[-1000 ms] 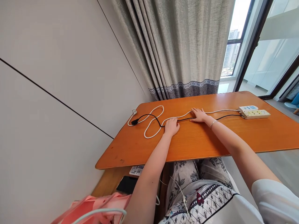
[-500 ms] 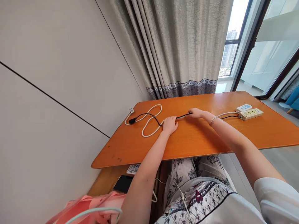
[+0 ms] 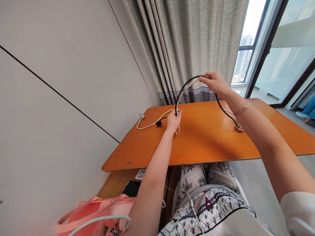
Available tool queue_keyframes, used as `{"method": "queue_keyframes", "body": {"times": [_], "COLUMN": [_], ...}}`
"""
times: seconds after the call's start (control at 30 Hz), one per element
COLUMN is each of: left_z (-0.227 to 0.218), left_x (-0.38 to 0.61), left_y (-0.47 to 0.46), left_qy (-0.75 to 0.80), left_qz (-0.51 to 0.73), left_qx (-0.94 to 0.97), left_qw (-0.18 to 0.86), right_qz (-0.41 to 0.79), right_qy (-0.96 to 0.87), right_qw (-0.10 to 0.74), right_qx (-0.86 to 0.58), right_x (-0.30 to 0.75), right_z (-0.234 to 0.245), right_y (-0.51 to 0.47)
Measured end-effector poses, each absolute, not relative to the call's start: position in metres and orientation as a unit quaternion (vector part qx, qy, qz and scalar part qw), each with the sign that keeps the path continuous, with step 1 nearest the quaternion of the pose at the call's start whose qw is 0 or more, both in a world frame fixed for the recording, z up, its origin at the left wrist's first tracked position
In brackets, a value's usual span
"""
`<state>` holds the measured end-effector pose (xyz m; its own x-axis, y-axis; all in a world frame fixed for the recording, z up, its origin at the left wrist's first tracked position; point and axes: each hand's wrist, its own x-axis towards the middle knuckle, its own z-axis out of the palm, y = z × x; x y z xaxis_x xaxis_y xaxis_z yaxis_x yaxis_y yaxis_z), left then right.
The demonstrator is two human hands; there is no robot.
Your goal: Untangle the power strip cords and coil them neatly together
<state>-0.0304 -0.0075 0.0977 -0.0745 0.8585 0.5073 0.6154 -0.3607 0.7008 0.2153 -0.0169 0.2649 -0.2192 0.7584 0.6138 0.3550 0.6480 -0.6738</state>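
Note:
A black cable (image 3: 188, 82) and a white cable (image 3: 183, 92) run side by side in an arch between my two hands. My left hand (image 3: 174, 121) is closed around both, just above the table. Higher up, my right hand (image 3: 216, 83) pinches the two cables. From there they drop to a power strip (image 3: 240, 128), mostly hidden behind my right forearm. On the table's left side lie the black plug (image 3: 158, 123) and the white plug (image 3: 142, 115) at the cable ends.
The orange wooden table (image 3: 201, 147) spans in front of me, with a wall on the left and a curtain (image 3: 209, 42) behind. Below its left edge are a phone (image 3: 131, 188) and a pink bag (image 3: 93, 213).
Both hands have lifted the cables off the table, the right hand highest, forming an arch. The power strip end has shifted left, and the black plug has been drawn to the right.

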Motion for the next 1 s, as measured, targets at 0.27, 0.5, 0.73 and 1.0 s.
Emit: {"method": "queue_keyframes", "body": {"times": [0.27,0.5,0.73,1.0], "left_z": [0.118,0.141,0.173,0.185], "left_x": [0.007,0.052,0.069,0.084], "left_y": [-0.029,-0.058,-0.077,-0.088], "left_qy": [0.354,0.184,0.185,0.193], "left_qz": [0.535,0.589,0.603,0.641], "left_qx": [0.653,0.63,0.657,0.638], "left_qw": [0.403,0.471,0.414,0.379], "right_qz": [0.253,0.32,0.338,0.355], "right_qy": [-0.669,-0.605,-0.568,-0.596], "right_qw": [0.631,0.676,0.701,0.667], "right_qx": [-0.3,-0.273,-0.266,-0.273], "right_x": [0.203,0.164,0.147,0.149], "right_z": [0.343,0.373,0.386,0.388], "right_y": [-0.045,-0.085,-0.105,-0.107]}}
